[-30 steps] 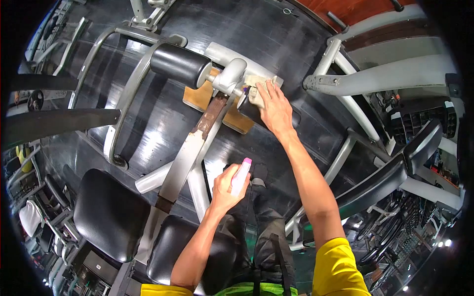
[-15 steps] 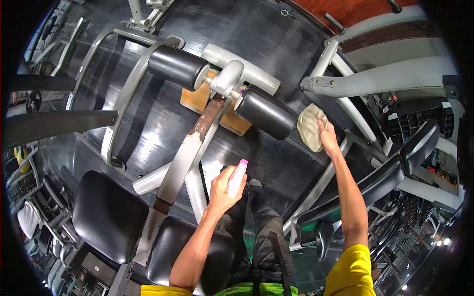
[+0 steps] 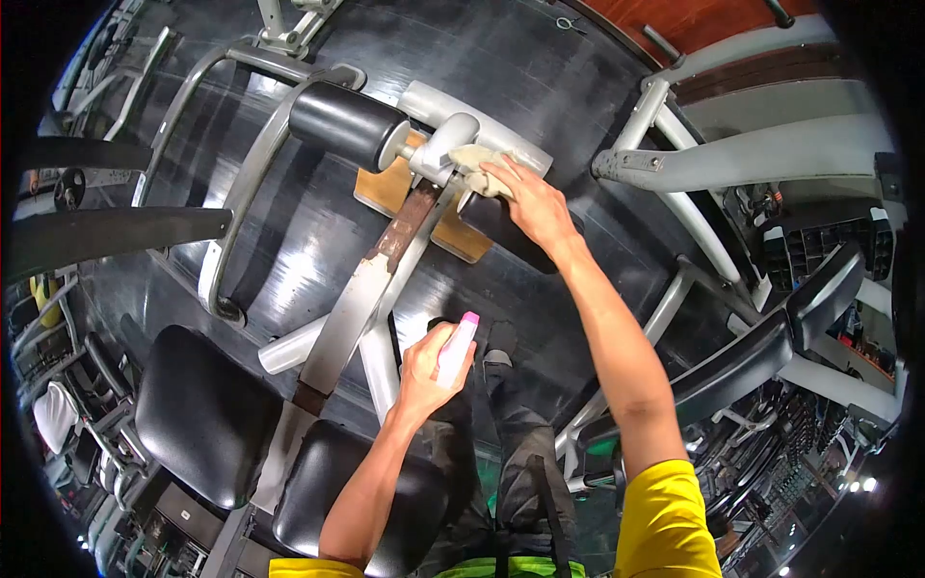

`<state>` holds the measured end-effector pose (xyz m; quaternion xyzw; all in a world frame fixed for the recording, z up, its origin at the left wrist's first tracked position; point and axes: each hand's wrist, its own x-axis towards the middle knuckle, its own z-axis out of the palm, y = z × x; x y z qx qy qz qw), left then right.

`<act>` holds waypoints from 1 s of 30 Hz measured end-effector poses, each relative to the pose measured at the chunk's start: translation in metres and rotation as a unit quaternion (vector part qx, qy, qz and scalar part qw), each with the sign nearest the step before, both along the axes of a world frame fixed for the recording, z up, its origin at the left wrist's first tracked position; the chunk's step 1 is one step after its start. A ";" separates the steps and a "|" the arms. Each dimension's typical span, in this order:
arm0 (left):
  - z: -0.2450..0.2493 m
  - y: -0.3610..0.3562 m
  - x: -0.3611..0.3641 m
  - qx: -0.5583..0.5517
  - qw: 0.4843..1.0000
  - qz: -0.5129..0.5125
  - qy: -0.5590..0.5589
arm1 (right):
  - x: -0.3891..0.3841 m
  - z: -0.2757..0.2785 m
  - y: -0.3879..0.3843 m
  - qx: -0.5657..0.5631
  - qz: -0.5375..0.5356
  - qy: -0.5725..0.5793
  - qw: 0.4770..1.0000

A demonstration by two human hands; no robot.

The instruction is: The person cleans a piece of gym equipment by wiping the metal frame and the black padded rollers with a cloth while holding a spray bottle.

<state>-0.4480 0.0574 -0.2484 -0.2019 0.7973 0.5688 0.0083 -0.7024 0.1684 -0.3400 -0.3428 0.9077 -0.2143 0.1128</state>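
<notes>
My right hand (image 3: 532,204) presses a beige cloth (image 3: 476,159) against the grey metal hub (image 3: 445,144) between two black foam rollers. The left roller (image 3: 339,124) is in full view. The right roller (image 3: 501,229) lies mostly under my hand. My left hand (image 3: 429,370) grips a white spray bottle with a pink cap (image 3: 456,349), held upright over the machine's grey frame arm (image 3: 361,294). My dark trousers and shoes show below the bottle.
A black padded seat (image 3: 198,414) and a second pad (image 3: 361,496) sit at lower left. A wooden board (image 3: 405,193) lies under the rollers on the black floor. Grey machine frames (image 3: 732,154) stand at right, with another padded arm (image 3: 771,337).
My right hand swung the cloth away to the right of the rollers half a second ago, then came back onto the hub. The bottle hand barely moved.
</notes>
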 end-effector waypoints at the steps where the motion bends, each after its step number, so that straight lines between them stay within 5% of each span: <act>1: 0.000 0.000 0.001 0.010 1.000 -0.001 -0.001 | 0.003 0.003 0.010 0.004 0.013 0.003 1.000; 7: -0.001 0.000 0.001 -0.020 0.999 -0.014 0.026 | 0.036 0.027 0.110 0.043 0.055 0.064 0.995; 11: 0.013 0.004 -0.002 0.071 0.997 0.034 0.002 | 0.030 0.050 0.158 0.128 -0.013 -0.060 0.990; 16: 0.032 0.005 -0.009 0.062 0.998 0.008 0.020 | -0.008 0.053 0.114 -0.123 -0.182 -0.079 0.972; 18: 0.037 0.002 -0.010 0.082 0.997 0.014 -0.002 | -0.015 0.048 0.064 -0.163 -0.119 -0.021 0.979; 20: 0.040 0.002 -0.012 0.112 0.992 0.025 -0.043 | -0.009 0.041 0.009 -0.102 -0.068 0.008 0.992; 22: 0.036 0.003 -0.019 0.116 0.990 0.024 -0.076 | 0.013 0.016 -0.032 0.090 -0.059 0.020 0.994; 27: 0.008 0.001 -0.049 0.154 0.980 0.058 -0.109 | 0.043 0.021 -0.008 0.094 -0.074 0.038 0.992; 30: -0.032 0.000 -0.050 0.094 0.995 0.036 0.013 | 0.059 0.030 0.057 0.135 -0.075 0.072 0.985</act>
